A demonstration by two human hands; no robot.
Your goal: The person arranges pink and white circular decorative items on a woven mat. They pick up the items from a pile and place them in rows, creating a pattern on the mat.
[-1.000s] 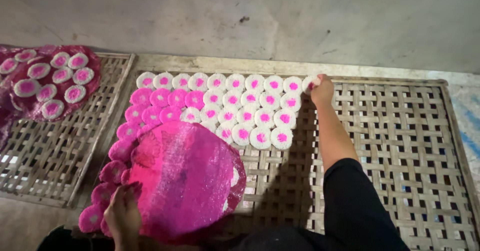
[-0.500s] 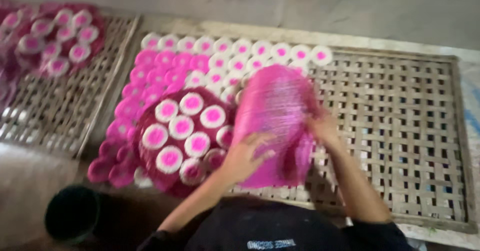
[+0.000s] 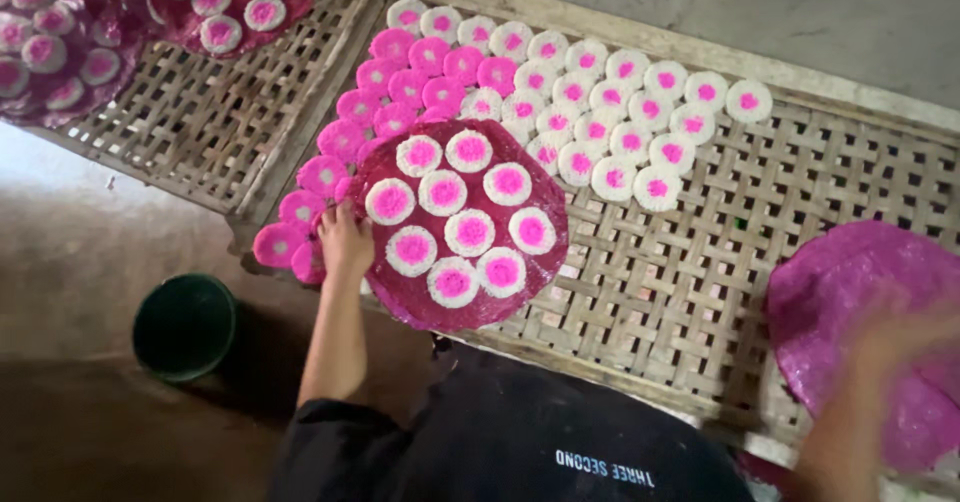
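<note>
A round dark pink disc (image 3: 455, 307) lies on the woven bamboo rack (image 3: 700, 272), carrying several white rounds with pink centres (image 3: 470, 232). My left hand (image 3: 345, 242) rests on the disc's left edge, fingers on its rim. My right hand (image 3: 890, 347) is blurred at the far right, on a second pink disc (image 3: 850, 292) that lies on the rack. Behind the first disc, rows of white and pink rounds (image 3: 610, 112) cover the rack.
A dark green bucket (image 3: 185, 324) stands on the floor at the left. A second bamboo rack (image 3: 200, 132) at upper left holds more dark discs with rounds (image 3: 230, 2). Bare concrete floor (image 3: 800, 12) lies beyond the racks.
The upper pink disc has come off the stack and moved right with my right hand, uncovering the disc of rounds. My left hand has shifted to that disc's left edge.
</note>
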